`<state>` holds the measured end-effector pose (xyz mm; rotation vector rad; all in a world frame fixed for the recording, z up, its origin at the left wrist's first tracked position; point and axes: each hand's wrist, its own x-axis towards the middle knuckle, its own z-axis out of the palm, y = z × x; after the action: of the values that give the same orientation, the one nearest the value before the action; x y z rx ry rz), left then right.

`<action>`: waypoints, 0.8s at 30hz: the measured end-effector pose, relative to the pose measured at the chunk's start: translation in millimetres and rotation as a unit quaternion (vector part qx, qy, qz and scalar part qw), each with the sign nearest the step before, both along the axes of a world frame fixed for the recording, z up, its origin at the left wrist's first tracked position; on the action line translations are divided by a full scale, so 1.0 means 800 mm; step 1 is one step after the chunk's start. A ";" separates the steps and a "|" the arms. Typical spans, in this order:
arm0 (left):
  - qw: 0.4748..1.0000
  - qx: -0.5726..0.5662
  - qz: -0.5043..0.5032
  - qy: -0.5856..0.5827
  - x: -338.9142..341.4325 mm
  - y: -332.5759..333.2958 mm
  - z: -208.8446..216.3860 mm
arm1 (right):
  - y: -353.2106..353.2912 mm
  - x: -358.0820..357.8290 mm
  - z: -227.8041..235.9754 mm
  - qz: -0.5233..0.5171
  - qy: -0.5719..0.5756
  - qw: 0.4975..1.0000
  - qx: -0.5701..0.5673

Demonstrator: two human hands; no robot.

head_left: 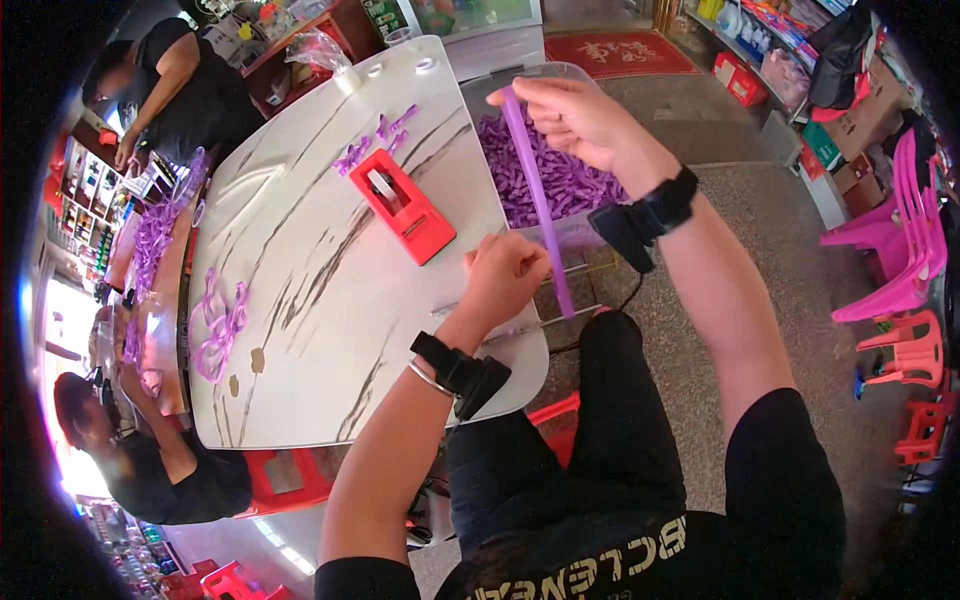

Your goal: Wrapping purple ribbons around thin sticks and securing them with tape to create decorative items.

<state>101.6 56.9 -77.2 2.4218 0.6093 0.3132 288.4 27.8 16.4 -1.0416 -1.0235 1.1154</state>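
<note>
My right hand (580, 120) is raised over a plastic bin (575, 237), pinching the top end of a long purple ribbon strip (540, 205). From there the strip hangs down at a slant past my left hand (505, 277). The left fingers are curled closed beside the strip's lower part; whether they grip it or something else is hidden. Thin metal rods (550, 323) stick out past the table edge, just below the strip's lower end. Many short purple ribbon pieces (520, 185) fill the bin.
A red tape dispenser (405, 210) lies on the white marbled table (320, 340), with purple ribbon loops (220, 325) to its left. Two other people (190, 90) work at the left beside heaped purple ribbon (150, 240). Pink plastic chairs (890, 240) stand at the right.
</note>
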 end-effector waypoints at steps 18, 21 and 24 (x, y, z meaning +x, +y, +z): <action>0.995 0.068 -0.017 -0.077 -0.005 -0.008 0.001 | -0.001 0.019 -0.264 -0.131 -0.356 0.904 -0.197; 0.998 0.057 -0.012 -0.007 0.001 -0.010 0.009 | -0.063 0.013 -0.304 -0.153 -0.389 0.885 -0.205; 0.998 0.057 -0.009 0.003 -0.007 0.000 0.006 | -0.132 -0.037 -0.305 -0.103 -0.280 0.921 -0.249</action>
<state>96.3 56.6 -72.3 2.5365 0.5875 0.3415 258.4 -77.8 -227.9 -1.9146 -1.0551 0.9386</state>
